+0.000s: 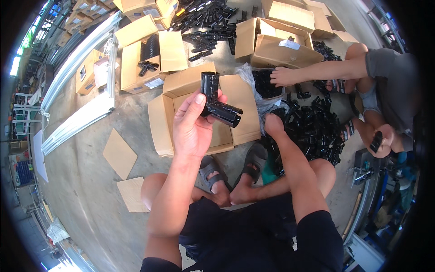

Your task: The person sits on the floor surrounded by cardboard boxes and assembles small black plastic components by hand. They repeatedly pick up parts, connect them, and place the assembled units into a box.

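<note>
Up over the open cardboard box [217, 140], my left hand [195, 122] grips a glossy black elbow-shaped pipe connector [210, 90]. One tube of it points up and the other angles down to the right. My right hand [274, 124] is closed at the left edge of a heap of similar black connectors [312, 131], beside a clear plastic bag [253, 86]. What its fingers hold, if anything, is hidden. A co-worker's hand [284, 77] reaches over the black parts in the bag, while that person's other hand [385, 140] holds a small black piece.
Further back stand more open cartons [283, 50], one on the left with black parts [147, 68]. Loose black connectors [208, 34] cover the floor between them. Long white metal profiles [81, 122] lie to the left, near flat cardboard pieces [120, 154]. My sandalled feet [213, 172] are close to the box.
</note>
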Demonstrator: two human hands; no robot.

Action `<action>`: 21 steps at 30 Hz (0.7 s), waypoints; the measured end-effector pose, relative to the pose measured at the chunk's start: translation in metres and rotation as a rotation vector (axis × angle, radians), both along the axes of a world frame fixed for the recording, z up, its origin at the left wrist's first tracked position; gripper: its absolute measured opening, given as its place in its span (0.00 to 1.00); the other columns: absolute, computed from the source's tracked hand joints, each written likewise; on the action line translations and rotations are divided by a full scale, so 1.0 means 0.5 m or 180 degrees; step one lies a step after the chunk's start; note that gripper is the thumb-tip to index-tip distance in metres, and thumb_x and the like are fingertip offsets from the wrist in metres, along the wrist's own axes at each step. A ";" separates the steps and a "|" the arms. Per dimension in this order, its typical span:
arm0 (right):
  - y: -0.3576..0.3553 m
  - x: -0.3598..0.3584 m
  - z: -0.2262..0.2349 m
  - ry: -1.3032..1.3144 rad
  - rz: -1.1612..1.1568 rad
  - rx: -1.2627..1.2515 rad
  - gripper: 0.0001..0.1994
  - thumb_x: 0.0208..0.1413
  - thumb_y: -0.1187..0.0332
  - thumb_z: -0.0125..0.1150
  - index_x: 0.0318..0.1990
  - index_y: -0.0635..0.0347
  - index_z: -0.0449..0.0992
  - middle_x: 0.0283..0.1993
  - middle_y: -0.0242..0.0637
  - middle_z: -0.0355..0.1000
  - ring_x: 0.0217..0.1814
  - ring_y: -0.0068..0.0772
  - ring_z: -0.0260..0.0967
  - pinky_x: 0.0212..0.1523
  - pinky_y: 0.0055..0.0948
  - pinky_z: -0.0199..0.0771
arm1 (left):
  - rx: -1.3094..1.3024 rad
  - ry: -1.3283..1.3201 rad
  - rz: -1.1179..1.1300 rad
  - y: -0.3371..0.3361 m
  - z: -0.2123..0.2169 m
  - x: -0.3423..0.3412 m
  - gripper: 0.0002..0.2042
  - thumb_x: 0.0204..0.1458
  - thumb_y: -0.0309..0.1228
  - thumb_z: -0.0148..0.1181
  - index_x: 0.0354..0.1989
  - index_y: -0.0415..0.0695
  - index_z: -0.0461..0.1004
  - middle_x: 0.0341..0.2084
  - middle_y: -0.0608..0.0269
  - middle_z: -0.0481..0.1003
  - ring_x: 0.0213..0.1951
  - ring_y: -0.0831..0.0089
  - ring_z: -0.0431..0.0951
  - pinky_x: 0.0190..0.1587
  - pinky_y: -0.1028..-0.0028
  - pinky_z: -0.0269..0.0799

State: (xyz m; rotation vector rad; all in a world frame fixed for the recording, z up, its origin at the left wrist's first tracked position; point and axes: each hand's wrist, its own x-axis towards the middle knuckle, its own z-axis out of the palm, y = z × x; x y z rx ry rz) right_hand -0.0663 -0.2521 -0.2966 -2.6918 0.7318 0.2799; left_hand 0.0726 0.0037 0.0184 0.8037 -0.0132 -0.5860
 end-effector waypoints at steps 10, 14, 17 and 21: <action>0.087 0.103 0.521 -0.2321 -0.0700 0.2889 0.08 0.58 0.72 0.66 0.40 0.69 0.83 0.35 0.43 0.82 0.36 0.34 0.79 0.39 0.32 0.78 | 0.0336 -0.0354 0.0151 0.003 -0.017 -0.026 0.15 0.64 0.32 0.61 0.55 0.36 0.75 0.47 0.51 0.81 0.49 0.59 0.82 0.54 0.64 0.79; 0.126 0.040 0.637 -0.2583 -0.0977 0.4046 0.06 0.60 0.74 0.69 0.42 0.66 0.83 0.38 0.32 0.80 0.36 0.19 0.73 0.39 0.23 0.73 | 0.0547 -0.0524 0.0144 -0.015 -0.029 -0.064 0.14 0.64 0.29 0.61 0.55 0.35 0.75 0.45 0.51 0.81 0.48 0.61 0.83 0.53 0.63 0.79; 0.152 0.031 0.613 -0.2597 -0.0977 0.4208 0.08 0.58 0.72 0.70 0.42 0.68 0.84 0.38 0.32 0.81 0.39 0.19 0.74 0.43 0.22 0.73 | 0.0803 -0.0680 0.0205 -0.032 -0.039 -0.082 0.14 0.63 0.27 0.62 0.55 0.34 0.76 0.43 0.53 0.82 0.44 0.65 0.84 0.49 0.65 0.79; 0.155 0.020 0.590 -0.2435 -0.1277 0.4354 0.09 0.58 0.72 0.70 0.42 0.69 0.84 0.39 0.33 0.82 0.40 0.19 0.73 0.44 0.22 0.73 | 0.1168 -0.0695 0.0259 -0.054 -0.046 -0.101 0.15 0.61 0.27 0.66 0.54 0.33 0.77 0.42 0.55 0.83 0.41 0.70 0.85 0.44 0.72 0.79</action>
